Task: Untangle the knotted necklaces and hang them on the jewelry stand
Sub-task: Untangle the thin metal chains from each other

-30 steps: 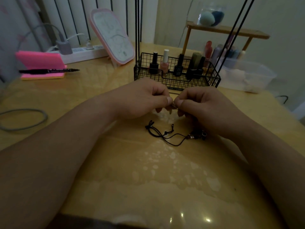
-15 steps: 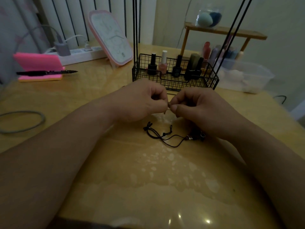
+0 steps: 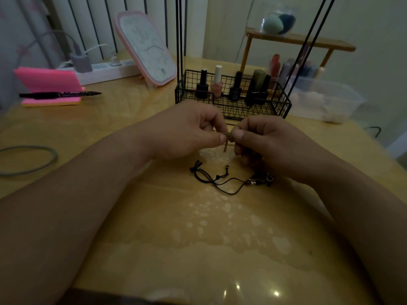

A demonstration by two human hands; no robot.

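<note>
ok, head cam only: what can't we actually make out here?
- Small brass-coloured piece pinched between left hand and right hand: too small and dim to tell knot, clasp or pendant.
- Black cord necklace on the table: its beaded end runs under the right hand.
- Jewelry stand: the rods leave the top edge, so the hanging bar is unseen.

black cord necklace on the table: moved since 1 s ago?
No. The black cord necklace lies in the same spot relative to the wire basket and the pale blotches on the table.
</note>
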